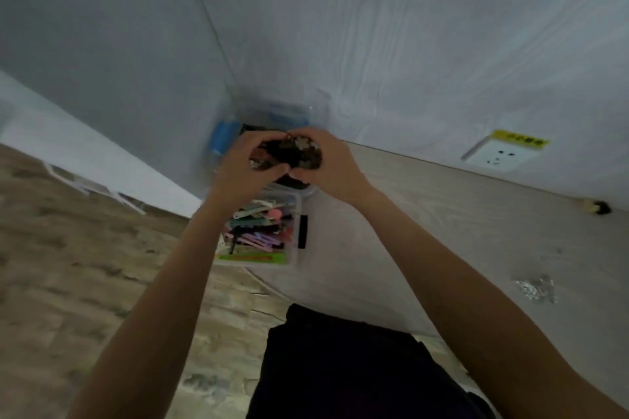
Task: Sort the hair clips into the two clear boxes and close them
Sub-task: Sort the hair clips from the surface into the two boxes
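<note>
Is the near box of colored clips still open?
Open: the near box shows no lid, colored clips exposed. Both hands hold dark clips beyond it.

The light is dim and bluish, without strong shadows. Motion blur softens the whole picture, mostly the floor (68, 248) at left. The wide lens bends the wall (408, 27) lines.

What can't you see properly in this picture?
Head view:
- The far box: blurred, and both hands cover its front, so the lid's state is unclear.
- The dark clips cupped between the left hand and right hand: fingers hide their number.
- The yellow label above the socket: too small to read.
- The shiny bits on the table: too blurred to identify.
</note>
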The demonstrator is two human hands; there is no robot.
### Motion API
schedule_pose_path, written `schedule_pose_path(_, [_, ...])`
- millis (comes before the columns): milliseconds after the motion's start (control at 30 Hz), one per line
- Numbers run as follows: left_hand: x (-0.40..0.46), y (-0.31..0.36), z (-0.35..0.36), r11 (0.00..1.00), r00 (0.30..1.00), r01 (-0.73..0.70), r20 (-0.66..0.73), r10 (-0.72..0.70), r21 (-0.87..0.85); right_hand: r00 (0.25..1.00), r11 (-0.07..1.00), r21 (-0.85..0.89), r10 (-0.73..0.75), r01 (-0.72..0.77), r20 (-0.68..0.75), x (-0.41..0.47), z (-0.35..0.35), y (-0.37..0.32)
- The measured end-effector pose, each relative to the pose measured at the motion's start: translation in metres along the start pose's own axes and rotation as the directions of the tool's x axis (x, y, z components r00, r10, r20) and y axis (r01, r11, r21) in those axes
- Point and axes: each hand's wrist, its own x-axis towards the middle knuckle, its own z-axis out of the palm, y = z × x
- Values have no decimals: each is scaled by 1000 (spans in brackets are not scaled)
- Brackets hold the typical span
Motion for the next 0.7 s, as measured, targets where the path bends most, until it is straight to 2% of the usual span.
schedule_pose_path(133, [14, -26, -30, 985, 989, 136, -76, -129, 107, 999, 1000, -26, -13, 14, 52, 37, 16, -13])
schedule_pose_path(300, [24, -50, -34, 929, 970, 245, -70, -235, 276, 993, 992, -120, -23, 37, 114, 63, 28, -18])
schedule_pose_path(433, [16, -45, -29, 933, 990, 142, -28, -141, 332, 983, 967, -231, -69, 108, 170, 78, 38, -25])
schedule_pose_path(600, [7, -53, -37, 934, 988, 144, -94, -119, 328, 968, 933, -335, -49, 132, 245, 93, 52, -34])
schedule_pose_path(700, [8, -57, -39, 935, 987, 140, -121, -106, 325, 978, 940, -322, -48, 113, 202, 90, 49, -35])
